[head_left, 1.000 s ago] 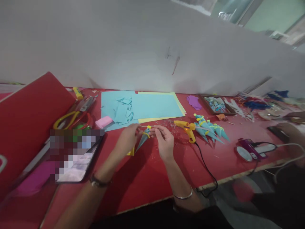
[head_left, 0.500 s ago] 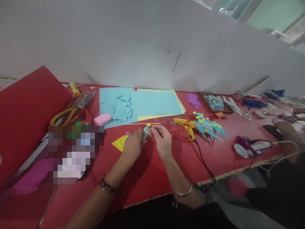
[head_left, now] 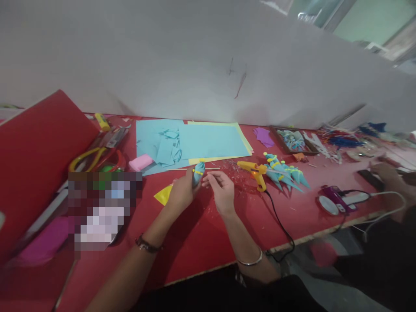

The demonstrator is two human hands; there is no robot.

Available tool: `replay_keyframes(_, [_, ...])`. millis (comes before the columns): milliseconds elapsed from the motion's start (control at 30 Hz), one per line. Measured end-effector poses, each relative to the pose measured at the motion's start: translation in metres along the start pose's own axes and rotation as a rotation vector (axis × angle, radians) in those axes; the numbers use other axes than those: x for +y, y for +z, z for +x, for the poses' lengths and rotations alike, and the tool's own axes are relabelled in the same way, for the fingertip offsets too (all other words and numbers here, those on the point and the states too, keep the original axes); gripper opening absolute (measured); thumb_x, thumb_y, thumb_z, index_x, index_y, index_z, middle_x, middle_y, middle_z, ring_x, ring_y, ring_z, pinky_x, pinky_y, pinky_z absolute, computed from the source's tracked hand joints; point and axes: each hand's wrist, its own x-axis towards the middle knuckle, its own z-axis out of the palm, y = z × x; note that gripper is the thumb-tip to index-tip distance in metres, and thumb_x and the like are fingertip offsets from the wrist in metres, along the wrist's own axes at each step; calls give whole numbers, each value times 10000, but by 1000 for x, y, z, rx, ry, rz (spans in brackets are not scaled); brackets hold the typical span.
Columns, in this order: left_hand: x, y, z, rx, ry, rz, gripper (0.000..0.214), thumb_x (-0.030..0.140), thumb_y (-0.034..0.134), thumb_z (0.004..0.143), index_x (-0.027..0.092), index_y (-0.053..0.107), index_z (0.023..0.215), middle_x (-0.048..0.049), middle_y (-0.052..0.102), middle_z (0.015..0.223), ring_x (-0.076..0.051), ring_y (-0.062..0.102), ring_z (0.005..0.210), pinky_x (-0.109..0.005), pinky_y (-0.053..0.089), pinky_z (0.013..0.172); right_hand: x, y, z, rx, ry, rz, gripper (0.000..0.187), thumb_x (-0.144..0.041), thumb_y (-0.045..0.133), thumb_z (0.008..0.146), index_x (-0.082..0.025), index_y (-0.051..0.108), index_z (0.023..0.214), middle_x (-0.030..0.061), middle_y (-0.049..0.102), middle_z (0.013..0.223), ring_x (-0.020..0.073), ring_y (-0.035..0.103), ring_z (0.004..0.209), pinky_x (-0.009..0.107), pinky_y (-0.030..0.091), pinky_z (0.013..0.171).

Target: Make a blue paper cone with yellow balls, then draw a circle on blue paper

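Note:
My left hand [head_left: 182,192] is closed around a small blue paper cone [head_left: 198,174] with yellow trim and a yellow tip, which points up and away from me. Just right of the cone is my right hand [head_left: 222,190], thumb and fingers drawn together in a pinch, apart from the cone. Whether anything small sits between those fingertips is hidden. A piece of yellow paper [head_left: 163,195] lies by my left hand. Behind the hands a thin stick [head_left: 212,168] rests on the red table [head_left: 195,242].
A yellow glue gun [head_left: 256,171] with a black cord lies to the right, beside several finished blue paper cones [head_left: 286,171]. Blue sheets [head_left: 211,141] with scraps are at the back. Scissors [head_left: 86,160] and a pink block [head_left: 141,162] are left. Another person's hand [head_left: 390,175] is far right.
The blue cone has turned in my left hand, so more of its side and yellow trim shows. My right fingertips have come away from it slightly.

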Motion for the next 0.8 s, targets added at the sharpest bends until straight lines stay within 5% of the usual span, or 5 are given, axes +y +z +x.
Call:
replay_keyframes(267, [-11, 5, -18, 221, -9, -557, 191, 306, 487, 728, 178, 469, 869, 7, 550, 723, -148, 520, 647, -272, 417, 598, 0, 6, -4, -40, 22, -9, 136, -267, 614, 722, -183, 623, 829, 20, 683, 775, 142, 656, 713, 282, 525, 675])
replay_keyframes(567, [-17, 16, -26, 323, 19, -660, 199, 300, 505, 710, 186, 456, 866, 27, 484, 706, -133, 471, 641, -268, 401, 599, -6, 6, -5, -152, -164, -299, 129, -258, 566, 770, -196, 673, 804, 7, 617, 725, 99, 583, 619, 229, 492, 578])
replay_keyframes(800, [-18, 19, -29, 317, -6, -717, 170, 294, 502, 721, 190, 442, 841, 23, 485, 703, -119, 455, 603, -255, 391, 559, -9, 13, -7, -114, -64, -108, 121, -228, 573, 761, -187, 654, 841, 29, 684, 834, 143, 667, 750, 279, 540, 703])
